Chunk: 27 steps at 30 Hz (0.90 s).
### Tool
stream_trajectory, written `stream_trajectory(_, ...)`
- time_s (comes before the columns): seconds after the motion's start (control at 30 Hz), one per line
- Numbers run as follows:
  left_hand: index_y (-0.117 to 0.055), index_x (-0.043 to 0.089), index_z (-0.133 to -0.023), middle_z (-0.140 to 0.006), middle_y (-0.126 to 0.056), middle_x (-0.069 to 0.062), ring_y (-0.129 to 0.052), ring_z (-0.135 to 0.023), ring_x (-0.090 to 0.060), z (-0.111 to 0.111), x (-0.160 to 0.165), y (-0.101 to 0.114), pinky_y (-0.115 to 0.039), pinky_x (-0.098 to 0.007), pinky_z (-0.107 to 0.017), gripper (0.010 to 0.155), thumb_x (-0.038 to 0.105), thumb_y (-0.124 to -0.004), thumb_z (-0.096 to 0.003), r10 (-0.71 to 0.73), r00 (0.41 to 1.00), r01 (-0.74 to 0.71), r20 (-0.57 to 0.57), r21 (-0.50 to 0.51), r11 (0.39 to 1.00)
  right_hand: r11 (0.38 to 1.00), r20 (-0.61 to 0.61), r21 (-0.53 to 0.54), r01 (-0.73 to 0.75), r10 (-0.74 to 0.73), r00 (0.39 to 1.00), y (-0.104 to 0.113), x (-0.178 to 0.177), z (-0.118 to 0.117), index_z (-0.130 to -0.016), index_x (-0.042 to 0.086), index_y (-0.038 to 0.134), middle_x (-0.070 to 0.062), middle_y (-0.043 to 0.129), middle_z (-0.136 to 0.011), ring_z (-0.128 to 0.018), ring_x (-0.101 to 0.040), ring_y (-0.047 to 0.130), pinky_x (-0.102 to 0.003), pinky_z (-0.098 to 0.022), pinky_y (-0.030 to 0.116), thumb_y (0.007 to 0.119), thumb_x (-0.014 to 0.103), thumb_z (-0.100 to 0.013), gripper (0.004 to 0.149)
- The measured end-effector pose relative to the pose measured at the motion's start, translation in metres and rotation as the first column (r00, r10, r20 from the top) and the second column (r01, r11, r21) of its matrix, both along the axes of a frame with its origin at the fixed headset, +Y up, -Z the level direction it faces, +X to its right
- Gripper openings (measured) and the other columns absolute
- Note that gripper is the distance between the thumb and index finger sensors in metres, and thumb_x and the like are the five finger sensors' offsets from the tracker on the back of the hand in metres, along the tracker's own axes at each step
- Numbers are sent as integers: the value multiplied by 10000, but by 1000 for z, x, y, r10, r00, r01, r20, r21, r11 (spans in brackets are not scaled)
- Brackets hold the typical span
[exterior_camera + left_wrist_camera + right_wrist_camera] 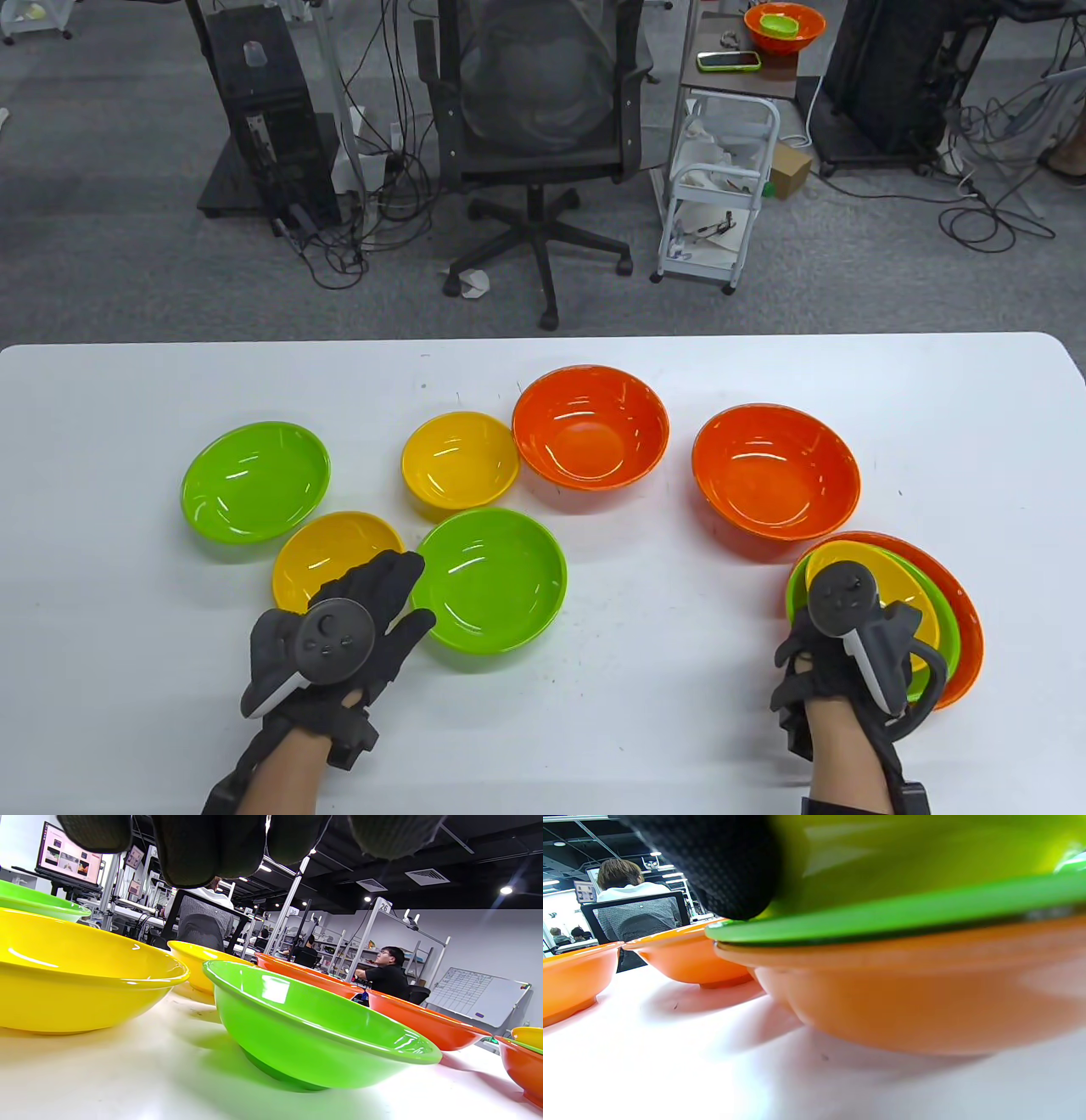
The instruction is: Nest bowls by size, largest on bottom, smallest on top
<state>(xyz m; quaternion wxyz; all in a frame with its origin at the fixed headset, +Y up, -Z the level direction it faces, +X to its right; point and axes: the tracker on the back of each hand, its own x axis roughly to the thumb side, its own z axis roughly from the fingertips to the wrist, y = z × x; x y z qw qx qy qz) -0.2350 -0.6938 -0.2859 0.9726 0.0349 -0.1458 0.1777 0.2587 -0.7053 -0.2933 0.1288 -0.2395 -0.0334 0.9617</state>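
Observation:
Six loose bowls lie on the white table [645,679]: a green one [254,480] at the left, a yellow one [335,552] near it, a smaller yellow one [459,463], a green one [490,577] in the middle, and two orange ones [590,426] [775,471]. At the near right stands a nested stack: orange [963,611] at the bottom, green [946,632] in it, yellow [891,590] on top. My left hand [399,594] hovers with spread fingers between the near yellow and middle green bowls, holding nothing. My right hand [814,645] holds the stack's near-left rim; a fingertip [712,866] lies over the green rim [882,916].
The wrist views sit low at table height: the near yellow bowl [76,980] and the middle green bowl [314,1027] fill the left one. Beyond the table's far edge are an office chair [543,110] and a cart [721,195]. Bare table lies between my hands.

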Motion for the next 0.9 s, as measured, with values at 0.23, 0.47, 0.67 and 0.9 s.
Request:
stream_trajectory(0.23, -573, 260, -1112, -1134, -649, -127, -735, -1030, -416, 0, 0, 1, -609, -692, -726, 680, 553, -674, -508, 4, 1000, -4, -4, -5, 1000, 991, 1, -46, 128, -128, 992, -5, 8, 2, -850, -31, 847, -256, 914, -730, -634, -529, 852, -647, -494, 678, 767, 330, -501, 508)
stream_trajectory(0.47, -575, 257, -1111, -1131, -652, -127, -739, -1027, -415, 0, -3, 1, -613, -690, -725, 680, 552, -675, -507, 10, 1000, -10, -13, -14, 1000, 982, -4, -104, 155, -156, 988, -11, 8, 0, -906, -28, 788, -277, 863, -797, -696, -552, 800, -661, -528, 642, 749, 350, -510, 548)
stream_trajectory(0.67, -577, 255, -1111, -1126, -660, -129, -747, -1020, -416, -1, -3, 1, -621, -685, -722, 677, 549, -675, -509, 17, 1000, -17, -15, -27, 999, 973, -10, -108, 202, -205, 979, -12, 7, 1, -911, -13, 785, -272, 854, -826, -734, -555, 782, -672, -544, 627, 740, 353, -515, 541)
stream_trajectory(0.9, -576, 254, -1111, -1124, -665, -130, -752, -1017, -414, -1, -2, 0, -625, -682, -722, 677, 549, -676, -510, 11, 1000, -12, -12, -35, 999, 980, -30, -47, 191, -192, 981, -7, 5, 2, -936, -1, 761, -276, 808, -887, -796, -567, 729, -679, -562, 610, 757, 365, -506, 564)
